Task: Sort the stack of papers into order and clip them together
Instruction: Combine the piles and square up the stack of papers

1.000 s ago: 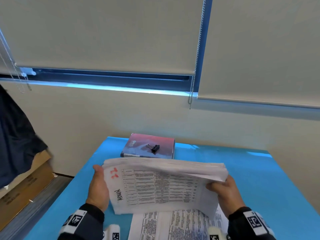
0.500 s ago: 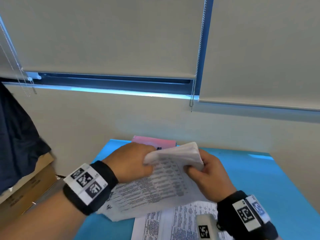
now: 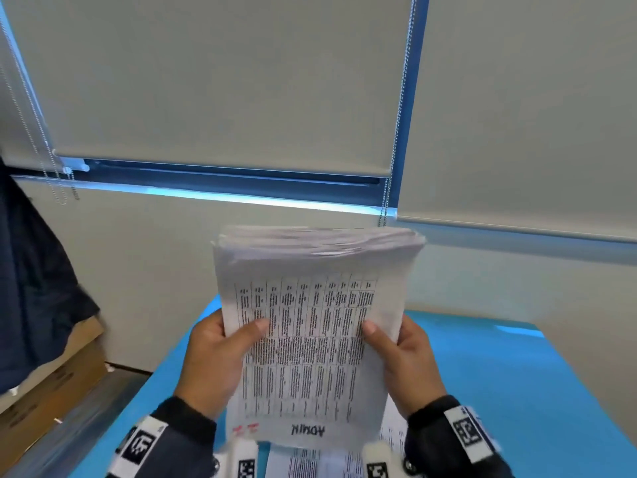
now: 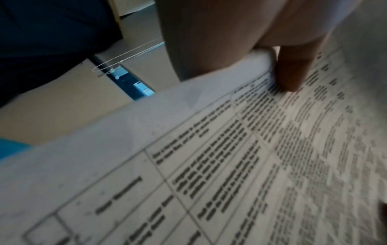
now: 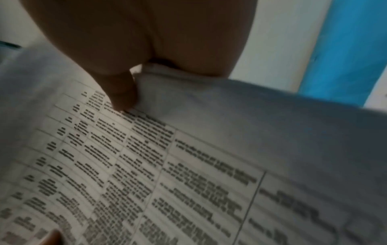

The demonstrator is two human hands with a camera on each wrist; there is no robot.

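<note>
A thick stack of printed papers (image 3: pixel 310 339) stands upright on its short edge over the blue table (image 3: pixel 499 391), its top sheet a table of text with "ADMIN" handwritten near the bottom. My left hand (image 3: pixel 220 357) grips its left edge, thumb across the front sheet. My right hand (image 3: pixel 403 360) grips the right edge the same way. In the left wrist view the thumb (image 4: pixel 293 73) presses on the papers (image 4: pixel 230 165); the right wrist view shows that hand's thumb (image 5: pixel 121 92) on the papers (image 5: pixel 167 165). The binder clip is hidden behind the stack.
More printed sheets (image 3: pixel 317 464) lie flat on the table under the stack. Window blinds (image 3: pixel 224 81) with bead chains hang behind. A dark garment (image 3: pixel 31 288) and cardboard boxes (image 3: pixel 51 391) stand at the left, off the table.
The stack went from lying held flat and sideways to standing upright in both hands. It now hides the book and clip at the table's back.
</note>
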